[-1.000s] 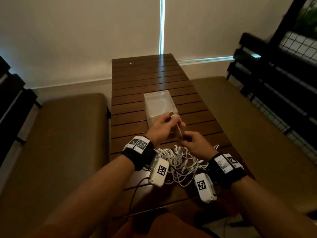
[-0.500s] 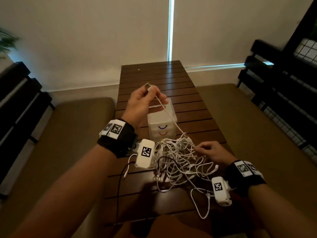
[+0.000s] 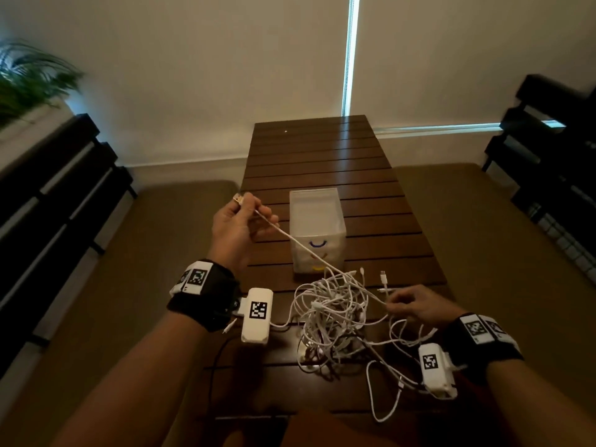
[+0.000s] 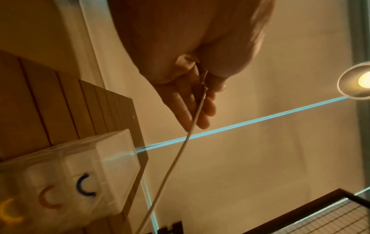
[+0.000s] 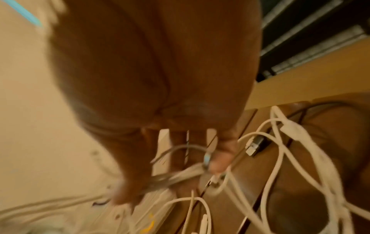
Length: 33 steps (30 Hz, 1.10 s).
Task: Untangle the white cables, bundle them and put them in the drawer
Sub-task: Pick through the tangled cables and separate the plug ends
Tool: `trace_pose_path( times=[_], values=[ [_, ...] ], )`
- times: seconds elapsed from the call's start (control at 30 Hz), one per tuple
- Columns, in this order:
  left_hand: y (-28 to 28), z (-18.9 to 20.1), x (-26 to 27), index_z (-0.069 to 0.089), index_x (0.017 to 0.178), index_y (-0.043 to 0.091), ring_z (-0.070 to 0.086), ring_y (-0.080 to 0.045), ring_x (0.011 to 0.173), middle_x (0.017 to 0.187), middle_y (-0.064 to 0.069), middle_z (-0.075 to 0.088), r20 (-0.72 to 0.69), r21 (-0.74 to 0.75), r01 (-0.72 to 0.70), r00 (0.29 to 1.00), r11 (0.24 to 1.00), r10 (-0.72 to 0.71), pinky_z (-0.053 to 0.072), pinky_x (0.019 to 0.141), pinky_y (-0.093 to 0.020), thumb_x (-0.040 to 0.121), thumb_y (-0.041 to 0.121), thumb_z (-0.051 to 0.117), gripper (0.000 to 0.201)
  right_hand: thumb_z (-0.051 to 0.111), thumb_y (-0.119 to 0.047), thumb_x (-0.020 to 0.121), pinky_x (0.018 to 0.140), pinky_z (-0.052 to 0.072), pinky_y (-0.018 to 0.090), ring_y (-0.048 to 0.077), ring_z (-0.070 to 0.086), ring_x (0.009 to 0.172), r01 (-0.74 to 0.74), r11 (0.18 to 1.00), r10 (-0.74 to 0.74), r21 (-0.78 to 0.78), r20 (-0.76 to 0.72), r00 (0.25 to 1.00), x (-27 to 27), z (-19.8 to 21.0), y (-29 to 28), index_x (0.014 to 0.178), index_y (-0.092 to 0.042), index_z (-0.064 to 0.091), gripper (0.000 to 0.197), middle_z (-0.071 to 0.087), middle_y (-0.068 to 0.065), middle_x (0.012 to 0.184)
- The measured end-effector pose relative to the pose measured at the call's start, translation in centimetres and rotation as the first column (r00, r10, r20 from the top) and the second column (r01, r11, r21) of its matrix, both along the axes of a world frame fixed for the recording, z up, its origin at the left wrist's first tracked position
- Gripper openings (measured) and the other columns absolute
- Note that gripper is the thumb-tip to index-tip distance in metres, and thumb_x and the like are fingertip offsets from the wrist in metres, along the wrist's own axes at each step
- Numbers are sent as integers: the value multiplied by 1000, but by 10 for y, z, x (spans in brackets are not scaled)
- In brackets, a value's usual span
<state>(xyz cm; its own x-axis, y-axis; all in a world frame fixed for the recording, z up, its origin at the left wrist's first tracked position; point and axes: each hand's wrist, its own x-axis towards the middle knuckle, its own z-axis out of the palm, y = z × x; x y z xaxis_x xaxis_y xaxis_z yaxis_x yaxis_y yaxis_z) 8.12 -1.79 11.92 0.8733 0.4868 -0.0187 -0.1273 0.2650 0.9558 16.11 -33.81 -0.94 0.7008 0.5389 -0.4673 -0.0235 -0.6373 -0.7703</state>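
Pinching one cable (image 3: 292, 236) taut in my left hand (image 3: 237, 229) left of the drawer box (image 3: 317, 232); right hand (image 3: 419, 304) pinches the tangle (image 3: 335, 314), fingers blurred.

A dark brown slatted wooden table (image 3: 325, 162) carries a tangle of thin white plastic cables (image 3: 335, 314). One white cable ends in a silver metal plug (image 3: 238, 199). A frosted, translucent white plastic drawer box (image 3: 317, 217) bears three curved handle marks on its front: blue (image 4: 85, 187) at the top, orange (image 4: 48, 200) in the middle, yellow (image 4: 9, 213) at the bottom. Both wrists wear black fabric bands (image 3: 206, 295) with white tags printed in black-and-white square code patterns. Olive-brown cushions (image 3: 180, 227) flank the table. The wall is pale cream, crossed by a thin light-blue stripe (image 3: 350, 53). Green plant leaves (image 3: 29, 79) show at far left.
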Motion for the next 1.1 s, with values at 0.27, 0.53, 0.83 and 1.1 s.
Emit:
trace_pose_path(
  times=[0.27, 0.53, 0.83, 1.1],
  values=[
    [-49, -5, 0, 57, 85, 11, 71, -19, 70, 69, -3, 66, -3, -102, 155, 988, 983, -156, 57, 59, -28, 102, 25, 41, 27, 70, -33, 86, 83, 53, 28, 11, 62, 91, -158, 987, 136, 31, 366, 921, -21, 35, 88, 118, -33, 61, 33, 62, -7, 101],
    [-14, 0, 3, 48, 78, 17, 31, -5, 46, 54, 7, 36, 46, -259, 81, 996, 962, -71, 29, 45, -18, 101, 37, 42, 31, 69, -18, 88, 66, 50, 20, -1, 60, 65, -174, 973, 120, 154, 304, 945, -13, 40, 98, 81, -22, 74, 9, 69, -5, 75],
    [-64, -63, -10, 66, 90, 8, 52, 2, 47, 55, 11, 61, -360, 171, 574, 793, 801, -492, 40, 48, -12, 93, 6, 60, 7, 73, -11, 82, 74, 57, 30, 17, 68, 82, -190, 883, -28, 429, 451, 892, -11, 88, 105, 94, -10, 76, 12, 72, 2, 88],
    [-63, -61, -2, 74, 103, 8, 70, -28, 95, 98, -12, 74, -281, 321, 480, 872, 816, -402, 57, 86, -39, 87, 15, 69, 18, 73, -8, 80, 76, 53, 23, 13, 70, 84, -86, 813, -136, 575, 332, 933, -20, 81, 100, 93, -10, 77, 14, 74, -3, 86]
  ],
)
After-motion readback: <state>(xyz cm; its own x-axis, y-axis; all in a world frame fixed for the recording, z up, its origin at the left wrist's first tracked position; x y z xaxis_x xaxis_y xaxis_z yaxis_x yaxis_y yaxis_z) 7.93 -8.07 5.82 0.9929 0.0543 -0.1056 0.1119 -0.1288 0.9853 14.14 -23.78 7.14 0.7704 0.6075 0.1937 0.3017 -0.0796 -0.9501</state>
